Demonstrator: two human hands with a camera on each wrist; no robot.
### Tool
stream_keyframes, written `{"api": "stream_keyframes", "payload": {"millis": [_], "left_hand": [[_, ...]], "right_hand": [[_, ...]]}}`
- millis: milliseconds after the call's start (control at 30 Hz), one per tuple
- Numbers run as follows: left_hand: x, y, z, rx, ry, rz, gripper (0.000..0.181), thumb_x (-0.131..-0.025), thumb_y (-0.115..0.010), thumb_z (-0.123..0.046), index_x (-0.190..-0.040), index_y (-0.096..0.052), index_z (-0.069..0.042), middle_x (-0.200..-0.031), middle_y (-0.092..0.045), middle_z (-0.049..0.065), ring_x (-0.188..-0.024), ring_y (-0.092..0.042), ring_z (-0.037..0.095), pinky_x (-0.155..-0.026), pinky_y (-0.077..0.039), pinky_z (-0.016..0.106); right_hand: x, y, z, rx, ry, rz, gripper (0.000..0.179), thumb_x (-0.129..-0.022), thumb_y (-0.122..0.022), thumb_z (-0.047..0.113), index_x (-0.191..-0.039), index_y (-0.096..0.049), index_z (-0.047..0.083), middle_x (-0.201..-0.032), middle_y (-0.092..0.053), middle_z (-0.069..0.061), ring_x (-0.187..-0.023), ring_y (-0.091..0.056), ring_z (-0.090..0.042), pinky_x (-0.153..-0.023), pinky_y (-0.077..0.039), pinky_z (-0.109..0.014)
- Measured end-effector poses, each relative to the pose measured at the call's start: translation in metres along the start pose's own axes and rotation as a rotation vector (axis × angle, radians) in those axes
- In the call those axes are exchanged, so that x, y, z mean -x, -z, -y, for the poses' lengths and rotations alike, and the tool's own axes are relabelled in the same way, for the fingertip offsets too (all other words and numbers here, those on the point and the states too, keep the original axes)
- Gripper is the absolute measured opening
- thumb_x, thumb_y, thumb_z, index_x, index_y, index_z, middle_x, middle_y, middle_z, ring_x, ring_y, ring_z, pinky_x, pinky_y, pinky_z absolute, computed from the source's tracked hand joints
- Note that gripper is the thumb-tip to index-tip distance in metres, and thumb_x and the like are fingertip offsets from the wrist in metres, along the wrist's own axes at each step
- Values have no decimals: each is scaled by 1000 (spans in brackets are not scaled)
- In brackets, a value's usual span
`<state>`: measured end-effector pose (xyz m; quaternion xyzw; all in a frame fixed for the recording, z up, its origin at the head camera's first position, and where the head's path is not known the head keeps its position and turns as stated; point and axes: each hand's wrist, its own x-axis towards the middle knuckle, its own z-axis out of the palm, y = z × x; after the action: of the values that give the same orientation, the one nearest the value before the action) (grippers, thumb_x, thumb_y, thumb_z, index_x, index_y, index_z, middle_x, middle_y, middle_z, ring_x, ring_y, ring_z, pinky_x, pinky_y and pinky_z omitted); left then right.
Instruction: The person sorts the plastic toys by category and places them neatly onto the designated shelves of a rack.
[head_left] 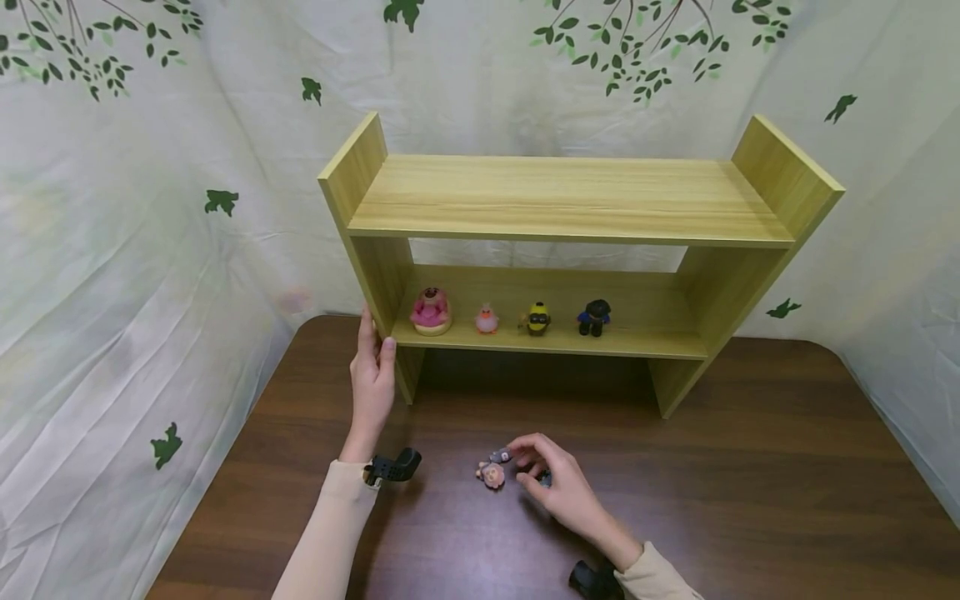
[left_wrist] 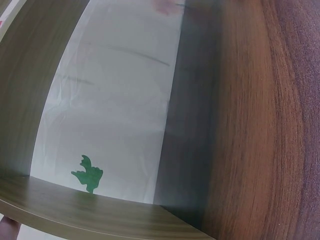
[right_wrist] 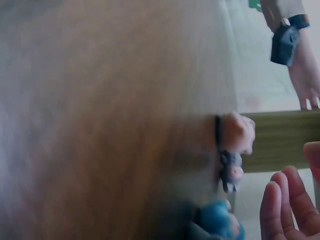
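Observation:
My left hand (head_left: pixel 372 379) rests against the left side panel of a light wooden shelf (head_left: pixel 572 196), fingers straight and thumb near its front edge. Over the table, my right hand (head_left: pixel 558 483) hovers with loosely bent fingers; the right wrist view shows nothing between fingers and thumb. Close by are a grey figurine (head_left: pixel 500 455) and a pinkish, round-headed figurine (head_left: pixel 491 476). A blue-haired figurine (right_wrist: pixel 217 219) is mostly hidden by that hand in the head view. On the lower board stand a pink bear figurine (head_left: pixel 431 312), a small pink figurine (head_left: pixel 486 319), a yellow figurine (head_left: pixel 537 319) and a dark-haired figurine (head_left: pixel 595 317).
The two-tier shelf stands on a dark brown wooden table (head_left: pixel 795 450), towards its back edge. Behind and beside it hangs a white cloth (head_left: pixel 480 83) printed with green leaves. Black cameras are strapped to both wrists.

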<state>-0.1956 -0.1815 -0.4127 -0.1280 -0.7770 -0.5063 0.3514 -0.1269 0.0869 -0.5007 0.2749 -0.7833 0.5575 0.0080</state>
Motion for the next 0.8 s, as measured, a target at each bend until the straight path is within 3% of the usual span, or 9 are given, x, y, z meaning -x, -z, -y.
{"api": "stream_keyframes", "payload": {"millis": [267,500,800], "left_hand": [[-1,0,0,8,-1,-2,56,-97,-45,8,-148,-23,5,-134,-47,29,-97,-51,28,-79,-37,18],[0,0,0,11,-6,-6,56,-97,-45,9,-148,-23,5,-134,-48,29,-112,-51,34,-89,-37,16],[0,-1,1,23,-12,-6,56,-97,-45,9,-148,-22,6,-133,-48,30,-106,-52,35,-86,-37,16]], "right_hand": [[-1,-12,-1,40,-19,54,37,-82,-68,-8,-116,-58,4,-108,-60,-8,-91,-58,-21,-70,-51,-27],[-4,-18,-1,125,-39,125,33,-85,-70,2,-115,-58,7,-103,-58,-3,-89,-57,-19,-70,-49,-25],[-9,-25,-3,244,-19,118,29,-82,-74,5,-108,-61,8,-96,-57,0,-82,-56,-16,-67,-47,-22]]}}
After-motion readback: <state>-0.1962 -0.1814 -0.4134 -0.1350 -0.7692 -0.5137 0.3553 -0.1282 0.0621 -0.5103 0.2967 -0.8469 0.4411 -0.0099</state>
